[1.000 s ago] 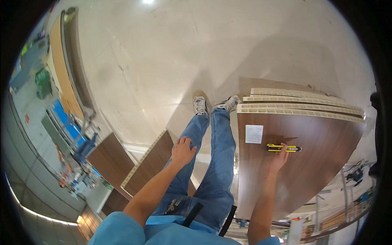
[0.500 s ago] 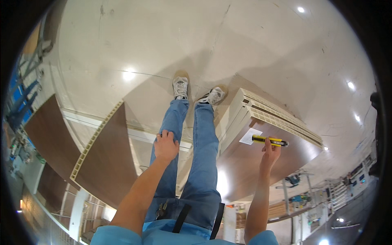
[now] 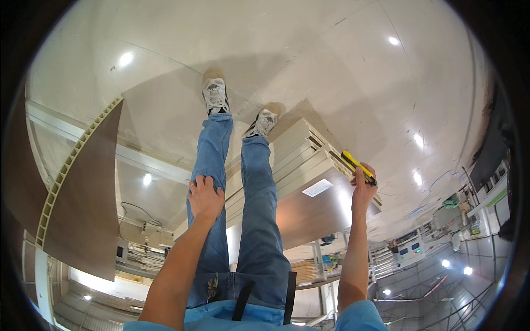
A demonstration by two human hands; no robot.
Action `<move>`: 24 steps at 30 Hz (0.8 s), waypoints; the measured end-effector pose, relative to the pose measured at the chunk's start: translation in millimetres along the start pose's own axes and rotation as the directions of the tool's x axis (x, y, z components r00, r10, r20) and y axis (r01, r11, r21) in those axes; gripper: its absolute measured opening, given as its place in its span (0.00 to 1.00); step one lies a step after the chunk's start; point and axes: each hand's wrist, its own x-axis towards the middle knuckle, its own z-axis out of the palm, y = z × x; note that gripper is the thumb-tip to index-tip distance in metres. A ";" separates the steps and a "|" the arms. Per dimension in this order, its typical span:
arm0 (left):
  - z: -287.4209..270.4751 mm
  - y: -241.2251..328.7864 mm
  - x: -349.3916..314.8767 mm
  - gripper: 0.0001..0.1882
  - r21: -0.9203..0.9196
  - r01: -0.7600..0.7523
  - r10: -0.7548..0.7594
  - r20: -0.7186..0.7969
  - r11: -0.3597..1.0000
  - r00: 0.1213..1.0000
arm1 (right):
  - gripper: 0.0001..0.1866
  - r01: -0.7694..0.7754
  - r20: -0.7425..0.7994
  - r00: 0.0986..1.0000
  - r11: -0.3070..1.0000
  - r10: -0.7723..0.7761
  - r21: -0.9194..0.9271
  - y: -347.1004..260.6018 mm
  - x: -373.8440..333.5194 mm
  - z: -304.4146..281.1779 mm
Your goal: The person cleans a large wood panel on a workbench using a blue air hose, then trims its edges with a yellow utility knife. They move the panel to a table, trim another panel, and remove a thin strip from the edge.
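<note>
My right hand [image 3: 362,192] is closed around a yellow and black utility knife [image 3: 350,159], held between thumb and fingers; I cannot make out whether its blade is out. The knife hovers by the right end of a stack of brown-faced panels [image 3: 301,212] with pale, hollow-celled edges. A white label [image 3: 318,188] is on the top panel. My left hand [image 3: 206,199] rests on my left jeans leg, fingers lying loosely and holding nothing.
Another hollow-edged brown panel [image 3: 83,204] stands at my left, with a further brown panel [image 3: 19,165] at the far left. A cable [image 3: 144,212] lies beyond the near panel. Metal racks and machines line the lower right. My shoes [image 3: 214,95] stand on the pale floor.
My view has turned to the right, so the panels appear farther left. The knife has tilted and moved from over the label toward the stack's right end. My left hand stays on my leg.
</note>
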 end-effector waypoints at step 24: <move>21.3 -16.0 4.9 0.16 -0.236 0.039 -0.039 0.004 0.971 0.999 | 0.15 0.634 0.650 0.750 0.417 -0.124 -0.651 30.9 56.0 114.6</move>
